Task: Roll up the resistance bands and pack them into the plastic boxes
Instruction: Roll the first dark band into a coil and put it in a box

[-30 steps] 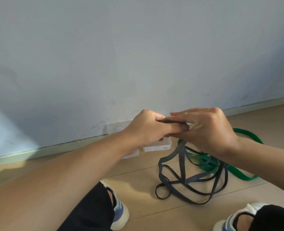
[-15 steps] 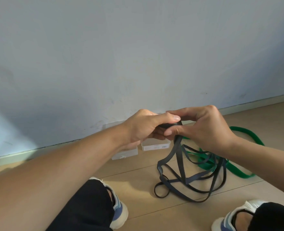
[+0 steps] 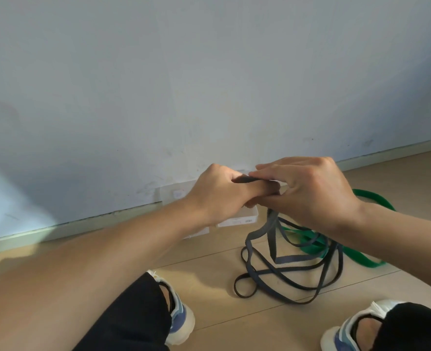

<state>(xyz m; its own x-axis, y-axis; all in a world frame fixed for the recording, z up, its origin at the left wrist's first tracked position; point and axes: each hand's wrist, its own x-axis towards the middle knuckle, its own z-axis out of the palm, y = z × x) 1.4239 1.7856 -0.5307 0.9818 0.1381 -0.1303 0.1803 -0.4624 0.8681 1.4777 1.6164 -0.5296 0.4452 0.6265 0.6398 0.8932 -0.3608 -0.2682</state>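
Gripping one end of the grey band [image 3: 280, 262] between them, the left hand [image 3: 217, 196] and right hand [image 3: 308, 191] both had fingers curled around it above the floor [image 3: 209, 287]. Its loose loops trailed on the boards, overlapping the green band [image 3: 361, 257], near two plastic boxes [image 3: 237, 219] by the wall [image 3: 209, 84].

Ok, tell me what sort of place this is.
Probably a room in a home: pale wood-plank floor, plain painted wall with a skirting board, and the person sits on the floor.
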